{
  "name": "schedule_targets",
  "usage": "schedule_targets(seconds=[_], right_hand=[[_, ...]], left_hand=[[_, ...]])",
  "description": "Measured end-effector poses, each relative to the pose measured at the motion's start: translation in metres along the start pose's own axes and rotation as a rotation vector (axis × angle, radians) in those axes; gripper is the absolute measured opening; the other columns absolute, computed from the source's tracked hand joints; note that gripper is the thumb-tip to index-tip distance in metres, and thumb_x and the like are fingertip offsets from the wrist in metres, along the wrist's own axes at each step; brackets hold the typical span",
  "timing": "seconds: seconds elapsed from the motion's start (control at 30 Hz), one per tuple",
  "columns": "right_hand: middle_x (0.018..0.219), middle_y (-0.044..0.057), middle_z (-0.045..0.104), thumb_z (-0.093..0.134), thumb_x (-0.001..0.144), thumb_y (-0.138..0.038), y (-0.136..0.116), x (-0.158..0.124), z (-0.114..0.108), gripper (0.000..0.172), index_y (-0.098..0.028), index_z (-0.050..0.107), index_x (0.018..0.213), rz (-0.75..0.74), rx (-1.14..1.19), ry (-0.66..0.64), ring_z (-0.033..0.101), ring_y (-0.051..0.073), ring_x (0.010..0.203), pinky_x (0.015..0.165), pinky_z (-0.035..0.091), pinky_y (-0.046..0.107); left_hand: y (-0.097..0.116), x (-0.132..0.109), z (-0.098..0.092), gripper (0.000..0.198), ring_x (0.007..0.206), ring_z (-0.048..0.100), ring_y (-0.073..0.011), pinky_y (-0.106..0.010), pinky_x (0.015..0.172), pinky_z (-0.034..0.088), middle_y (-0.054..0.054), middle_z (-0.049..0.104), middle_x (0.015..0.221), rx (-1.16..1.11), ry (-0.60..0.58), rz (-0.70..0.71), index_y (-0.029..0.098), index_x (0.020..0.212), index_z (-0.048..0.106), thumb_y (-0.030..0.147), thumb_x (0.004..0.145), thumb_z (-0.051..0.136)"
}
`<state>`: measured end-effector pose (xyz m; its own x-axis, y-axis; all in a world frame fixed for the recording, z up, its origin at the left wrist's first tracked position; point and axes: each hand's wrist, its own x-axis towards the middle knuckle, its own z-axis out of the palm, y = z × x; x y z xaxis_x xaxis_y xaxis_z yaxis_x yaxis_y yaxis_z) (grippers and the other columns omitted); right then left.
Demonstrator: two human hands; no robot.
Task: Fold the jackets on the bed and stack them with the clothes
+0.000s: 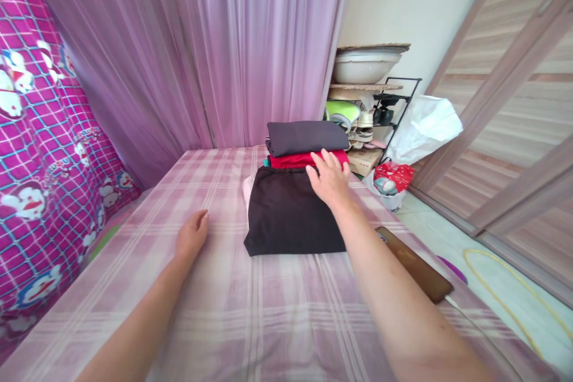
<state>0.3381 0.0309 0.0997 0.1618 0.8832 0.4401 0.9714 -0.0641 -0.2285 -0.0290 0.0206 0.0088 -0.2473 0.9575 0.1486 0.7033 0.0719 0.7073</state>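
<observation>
A folded black garment (pixel 293 212) lies flat on the plaid bed sheet (pixel 277 316). Behind it sits a pile with a folded red garment (pixel 286 161) under a dark grey one (pixel 308 137). My right hand (pixel 330 176), fingers spread, is over the right side of the black garment with its fingertips in front of the red one. It holds nothing; whether it touches the cloth I cannot tell. To the left of the clothes, my left hand (pixel 192 233) rests on the sheet with its fingers curled in and nothing visible in them.
A brown phone (pixel 416 262) with a white cable lies near the bed's right edge, beside my right forearm. Past that edge stand a shoe rack (pixel 396 107), a white plastic bag (pixel 425 128) and a wooden wardrobe (pixel 505 101). Purple curtains (pixel 250 42) hang behind the bed.
</observation>
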Motion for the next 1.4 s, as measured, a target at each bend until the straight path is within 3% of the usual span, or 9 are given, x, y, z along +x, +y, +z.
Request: schedule_targets(seconds=[0.13, 0.2, 0.43, 0.57, 0.63, 0.87, 1.0, 1.13, 1.4], right_hand=[[0.166, 0.008, 0.024, 0.020, 0.102, -0.055, 0.003, 0.005, 0.040, 0.061, -0.029, 0.035, 0.156, 0.115, -0.041, -0.417, 0.016, 0.030, 0.152, 0.118, 0.014, 0.061], [0.168, 0.007, 0.018, 0.017, 0.102, -0.057, 0.010, 0.004, 0.056, 0.063, -0.031, 0.030, 0.158, 0.161, -0.049, -0.510, 0.012, 0.029, 0.154, 0.118, 0.014, 0.061], [0.167, 0.009, 0.021, 0.023, 0.102, -0.056, 0.002, 0.018, 0.041, 0.061, -0.030, 0.036, 0.156, 0.146, -0.148, -0.580, 0.016, 0.032, 0.153, 0.117, 0.019, 0.061], [0.165, 0.010, 0.026, 0.024, 0.102, -0.056, -0.033, 0.031, 0.022, 0.060, -0.030, 0.041, 0.153, 0.047, -0.134, -0.412, 0.019, 0.031, 0.151, 0.117, 0.017, 0.063], [0.167, 0.007, 0.021, 0.020, 0.101, -0.061, -0.052, 0.031, 0.028, 0.063, -0.033, 0.034, 0.156, -0.050, -0.065, -0.376, 0.015, 0.029, 0.153, 0.118, 0.013, 0.064], [0.169, 0.004, 0.011, 0.022, 0.099, -0.067, -0.079, 0.015, 0.074, 0.068, -0.035, 0.026, 0.158, -0.109, -0.037, -0.635, 0.007, 0.028, 0.155, 0.118, 0.008, 0.067], [0.168, 0.004, 0.019, 0.022, 0.100, -0.063, -0.070, 0.026, 0.054, 0.063, -0.035, 0.036, 0.155, -0.142, -0.012, -0.662, 0.015, 0.028, 0.153, 0.117, 0.016, 0.065], [0.161, 0.005, 0.036, 0.018, 0.103, -0.053, -0.035, 0.029, 0.031, 0.058, -0.032, 0.047, 0.149, -0.123, -0.091, -0.435, 0.026, 0.026, 0.150, 0.118, 0.018, 0.063], [0.167, 0.007, 0.021, 0.020, 0.104, -0.049, 0.014, 0.005, 0.058, 0.058, -0.029, 0.036, 0.156, 0.066, -0.209, -0.473, 0.016, 0.027, 0.153, 0.117, 0.021, 0.062]], left_hand=[[-0.024, -0.001, 0.004, 0.042, 0.110, 0.067, -0.0251, -0.038, 0.101, 0.051, -0.006, 0.074, 0.119, 0.005, 0.010, 0.115, 0.024, 0.114, 0.069, 0.044, 0.085, 0.045], [-0.033, 0.002, 0.009, 0.044, 0.104, 0.069, -0.0252, -0.039, 0.098, 0.053, -0.006, 0.076, 0.113, -0.061, 0.031, 0.116, 0.023, 0.112, 0.069, 0.047, 0.082, 0.047], [-0.051, 0.013, 0.016, 0.049, 0.101, 0.071, -0.0251, -0.040, 0.096, 0.053, -0.006, 0.078, 0.101, -0.298, 0.060, 0.049, 0.023, 0.106, 0.071, 0.057, 0.076, 0.052], [-0.054, 0.014, 0.019, 0.049, 0.099, 0.071, -0.0244, -0.040, 0.098, 0.052, -0.007, 0.078, 0.100, -0.419, 0.072, 0.006, 0.022, 0.104, 0.071, 0.057, 0.075, 0.054], [-0.054, 0.014, 0.020, 0.048, 0.098, 0.072, -0.0243, -0.041, 0.099, 0.052, -0.007, 0.078, 0.099, -0.458, 0.080, -0.014, 0.022, 0.103, 0.071, 0.056, 0.074, 0.054], [-0.049, 0.011, 0.018, 0.042, 0.100, 0.072, -0.0241, -0.041, 0.099, 0.052, -0.006, 0.078, 0.099, -0.489, 0.055, -0.026, 0.022, 0.102, 0.071, 0.050, 0.075, 0.055], [-0.048, 0.010, 0.017, 0.040, 0.100, 0.072, -0.0238, -0.041, 0.099, 0.053, -0.006, 0.079, 0.099, -0.462, 0.045, -0.003, 0.023, 0.102, 0.071, 0.048, 0.077, 0.055], [-0.048, 0.009, 0.017, 0.040, 0.100, 0.071, -0.0235, -0.041, 0.100, 0.052, -0.006, 0.078, 0.101, -0.446, 0.052, 0.014, 0.022, 0.102, 0.072, 0.049, 0.078, 0.053], [-0.045, 0.009, 0.015, 0.040, 0.102, 0.071, -0.0247, -0.042, 0.103, 0.050, -0.006, 0.078, 0.099, -0.395, 0.046, -0.008, 0.023, 0.101, 0.071, 0.049, 0.076, 0.053]])
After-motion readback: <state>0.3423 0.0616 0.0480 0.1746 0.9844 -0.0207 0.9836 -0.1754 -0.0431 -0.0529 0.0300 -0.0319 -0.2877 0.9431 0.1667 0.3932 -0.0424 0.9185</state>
